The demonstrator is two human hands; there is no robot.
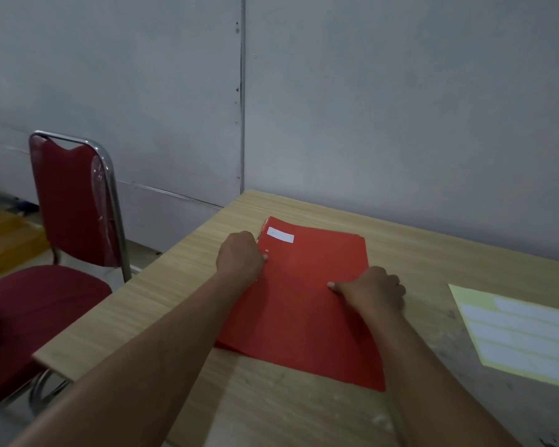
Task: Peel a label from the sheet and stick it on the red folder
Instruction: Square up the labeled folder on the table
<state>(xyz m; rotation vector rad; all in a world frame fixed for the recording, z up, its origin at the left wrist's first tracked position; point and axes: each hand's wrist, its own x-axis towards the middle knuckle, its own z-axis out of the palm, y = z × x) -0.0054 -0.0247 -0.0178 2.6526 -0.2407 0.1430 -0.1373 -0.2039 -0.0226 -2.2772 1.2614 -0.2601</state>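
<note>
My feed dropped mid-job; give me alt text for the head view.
Both hands rest on a red folder on a wooden table: left hand at its left edge, right hand at its right. A white label sits near its far-left corner; the label sheet lies right.

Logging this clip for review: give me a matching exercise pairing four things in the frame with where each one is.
Things:
1. white label
2. label sheet
3. left hand
4. chair

Places:
A. on the floor beside the table's left end
B. at the red folder's left edge
C. stuck near the folder's far left corner
D. flat on the table, right of the folder

Pairs: 1-C, 2-D, 3-B, 4-A
</note>
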